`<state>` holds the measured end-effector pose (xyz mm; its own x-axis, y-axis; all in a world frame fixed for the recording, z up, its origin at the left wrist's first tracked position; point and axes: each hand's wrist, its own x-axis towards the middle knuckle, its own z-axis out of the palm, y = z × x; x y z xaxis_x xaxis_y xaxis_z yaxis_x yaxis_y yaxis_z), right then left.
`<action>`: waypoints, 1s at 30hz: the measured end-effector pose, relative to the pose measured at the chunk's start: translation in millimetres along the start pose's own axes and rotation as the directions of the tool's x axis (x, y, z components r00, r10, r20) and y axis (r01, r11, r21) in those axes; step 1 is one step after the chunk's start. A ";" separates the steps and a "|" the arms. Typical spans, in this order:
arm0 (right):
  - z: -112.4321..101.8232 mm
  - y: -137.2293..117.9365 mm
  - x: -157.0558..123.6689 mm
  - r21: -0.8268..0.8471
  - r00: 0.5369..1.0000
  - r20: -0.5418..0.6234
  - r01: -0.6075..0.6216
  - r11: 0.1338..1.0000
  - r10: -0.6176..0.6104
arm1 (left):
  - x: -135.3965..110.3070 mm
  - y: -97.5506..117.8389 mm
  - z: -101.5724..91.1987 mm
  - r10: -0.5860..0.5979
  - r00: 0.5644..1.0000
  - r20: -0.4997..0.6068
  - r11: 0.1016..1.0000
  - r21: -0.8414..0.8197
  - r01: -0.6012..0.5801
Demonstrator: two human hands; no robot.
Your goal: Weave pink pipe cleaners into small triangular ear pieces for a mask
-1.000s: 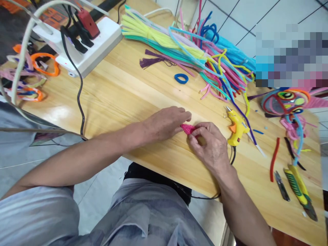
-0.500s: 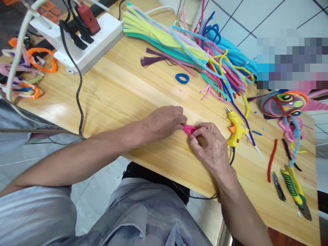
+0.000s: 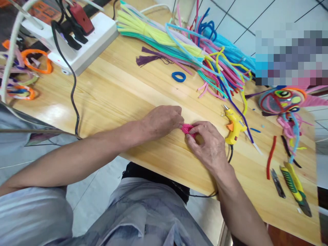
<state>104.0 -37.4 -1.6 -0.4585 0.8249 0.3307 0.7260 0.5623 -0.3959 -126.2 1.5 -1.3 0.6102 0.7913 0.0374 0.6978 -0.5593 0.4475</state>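
Between my hands, low over the wooden table (image 3: 102, 99), is a small bright pink piece (image 3: 187, 128) that looks like bent pipe cleaner. My left hand (image 3: 166, 119) is closed and pinches its left end, with the fingertips partly hidden behind the knuckles. On the other end, my right hand (image 3: 208, 140) grips with thumb and forefinger, its remaining fingers curled. Fingers cover part of the pink piece. To the right of my right hand lies a yellow glue gun (image 3: 234, 126). A blue pipe cleaner ring (image 3: 178, 77) rests beyond my hands.
Bundled pipe cleaners (image 3: 159, 41) spread along the back. A white power strip (image 3: 94, 41) with cables stands at the left, near orange loops (image 3: 37, 61). At the right are a decorated fish-like figure (image 3: 282, 99), a red strip (image 3: 271, 157), small snips (image 3: 278, 183) and yellow-green pliers (image 3: 294, 188).
The view has shifted slightly, so the table things appear a little further left. Both hands still grip the pink piece, with hardly any change in pose.
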 end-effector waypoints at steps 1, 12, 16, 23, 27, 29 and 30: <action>-0.1 0.4 0.3 -0.004 1.000 0.001 0.007 1.000 -0.007 | 0.3 0.4 -0.2 0.003 1.000 0.010 1.000 0.006 -0.003; -0.4 1.9 2.7 0.001 0.999 0.002 0.045 0.999 -0.045 | 2.1 6.4 -3.7 -0.022 0.996 0.085 0.997 0.076 0.016; 1.6 0.6 2.3 0.013 0.999 -0.018 0.033 0.999 -0.032 | 0.0 5.3 -3.2 -0.029 0.998 0.048 0.999 0.035 0.027; 3.4 0.7 1.4 0.009 1.000 -0.022 0.018 1.000 -0.018 | -2.1 1.4 -3.9 -0.030 0.999 0.027 0.999 -0.033 0.031; 3.6 -0.7 1.7 0.011 1.000 -0.021 0.007 1.000 -0.007 | -2.1 -1.0 -5.6 -0.048 0.998 0.036 0.998 -0.049 0.050; 3.6 -1.3 2.2 0.010 1.000 -0.024 0.007 1.000 -0.007 | -2.2 -0.9 -6.0 -0.062 0.997 0.042 0.997 -0.039 0.064; 3.6 -1.3 2.4 0.009 1.000 -0.025 0.009 1.000 -0.009 | -2.2 -0.5 -5.7 -0.064 0.997 0.042 0.997 -0.033 0.065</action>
<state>100.1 -36.0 -3.4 -0.4520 0.8183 0.3552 0.7174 0.5701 -0.4004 -130.0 1.4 3.5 0.5798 0.8142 -0.0288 0.7233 -0.4981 0.4782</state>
